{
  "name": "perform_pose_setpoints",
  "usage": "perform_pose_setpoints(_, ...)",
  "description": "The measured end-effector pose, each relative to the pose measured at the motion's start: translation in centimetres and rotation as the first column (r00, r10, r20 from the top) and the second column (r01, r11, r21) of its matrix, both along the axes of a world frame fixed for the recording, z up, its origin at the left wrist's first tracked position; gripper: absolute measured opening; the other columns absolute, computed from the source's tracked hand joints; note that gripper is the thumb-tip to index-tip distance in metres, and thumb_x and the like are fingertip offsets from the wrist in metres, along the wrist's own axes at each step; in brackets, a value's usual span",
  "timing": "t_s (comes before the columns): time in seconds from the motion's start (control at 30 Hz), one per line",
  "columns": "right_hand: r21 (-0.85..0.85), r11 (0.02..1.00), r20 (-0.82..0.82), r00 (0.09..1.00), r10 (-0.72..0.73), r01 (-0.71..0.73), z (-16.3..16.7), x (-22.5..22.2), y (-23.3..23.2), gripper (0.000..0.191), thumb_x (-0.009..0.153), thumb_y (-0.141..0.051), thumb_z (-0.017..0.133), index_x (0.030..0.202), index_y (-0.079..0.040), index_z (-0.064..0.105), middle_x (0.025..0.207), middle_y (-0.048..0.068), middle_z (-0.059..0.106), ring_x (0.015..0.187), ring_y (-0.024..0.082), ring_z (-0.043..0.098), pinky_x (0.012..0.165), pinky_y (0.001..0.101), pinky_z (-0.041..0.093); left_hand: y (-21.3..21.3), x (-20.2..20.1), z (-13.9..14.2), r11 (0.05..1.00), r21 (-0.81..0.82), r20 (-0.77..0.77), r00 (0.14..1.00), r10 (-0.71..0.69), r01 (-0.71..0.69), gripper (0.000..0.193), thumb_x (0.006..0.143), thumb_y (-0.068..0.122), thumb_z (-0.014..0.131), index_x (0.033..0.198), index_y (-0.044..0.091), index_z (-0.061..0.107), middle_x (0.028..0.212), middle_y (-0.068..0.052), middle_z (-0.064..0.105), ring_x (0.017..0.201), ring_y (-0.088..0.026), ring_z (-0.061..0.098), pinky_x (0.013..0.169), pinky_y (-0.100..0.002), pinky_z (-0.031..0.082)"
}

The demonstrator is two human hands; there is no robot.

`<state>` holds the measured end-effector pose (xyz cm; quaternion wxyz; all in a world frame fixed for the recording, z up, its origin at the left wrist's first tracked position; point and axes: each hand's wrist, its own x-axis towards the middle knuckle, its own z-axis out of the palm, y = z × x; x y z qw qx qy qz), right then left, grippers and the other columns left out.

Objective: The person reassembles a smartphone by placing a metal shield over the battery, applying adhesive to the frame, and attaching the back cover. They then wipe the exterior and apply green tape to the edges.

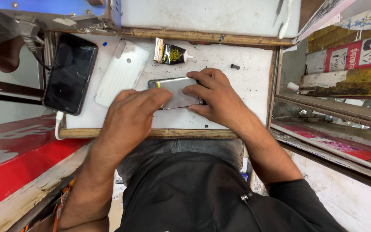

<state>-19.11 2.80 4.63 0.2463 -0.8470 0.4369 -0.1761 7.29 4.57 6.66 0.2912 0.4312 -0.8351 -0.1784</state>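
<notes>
Black shirt [220, 197] and grey trousers [181, 148] of the seated person, nearest the lens. Left hand [132, 114]: palm down, fingers loosely extended, lying flat across the left end of a silver phone body [177, 91]; pressing rather than gripping. Right hand [213, 95]: fingers spread and curved, fingertips [192, 89] on the right part of the same phone body, thumb along its near edge, steadying it without closing around it. Phone body: flat on the white worktop [254, 86], near its middle, long side toward the person. Left of it, apart: white back cover [122, 74], flat; further left, black smartphone [70, 73], screen dark, overhanging the worktop's edge, white cable [58, 124] at its near end. Beyond the phone body: crumpled black glue tube [171, 53]; small dark screw-like piece [235, 66] to its right. Wooden frame [151, 133] borders the worktop.
</notes>
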Motion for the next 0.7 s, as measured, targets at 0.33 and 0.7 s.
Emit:
perform_pose_setpoints(0.33,0.071,0.997,0.067,0.997,0.029,-0.033,-1.4,0.0,-0.6,0.044,0.072,-0.019,0.091,0.113,-0.011,0.075,0.143,0.011,0.060,0.128,0.035,0.050,0.105,0.0436,0.049,-0.8,0.4,-0.1,0.991,0.094,0.150,0.985,0.081,-0.096,0.032,0.094,0.016,0.076,0.123,0.008,0.065,0.094,-0.007,0.074,0.085,-0.027,0.072,0.078,-0.043,0.051)
perform_pose_setpoints(0.7,0.033,0.999,0.078,0.997,0.010,-0.013,-1.7,0.4,-0.9,0.047,0.069,-0.022,0.093,0.112,-0.013,0.075,0.140,0.009,0.061,0.128,0.034,0.050,0.107,0.0452,0.047,-1.4,0.1,1.1,1.000,-0.006,-0.002,1.000,0.006,-0.006,0.029,0.089,0.006,0.070,0.117,0.005,0.063,0.100,-0.012,0.071,0.086,-0.033,0.067,0.075,-0.047,0.051)
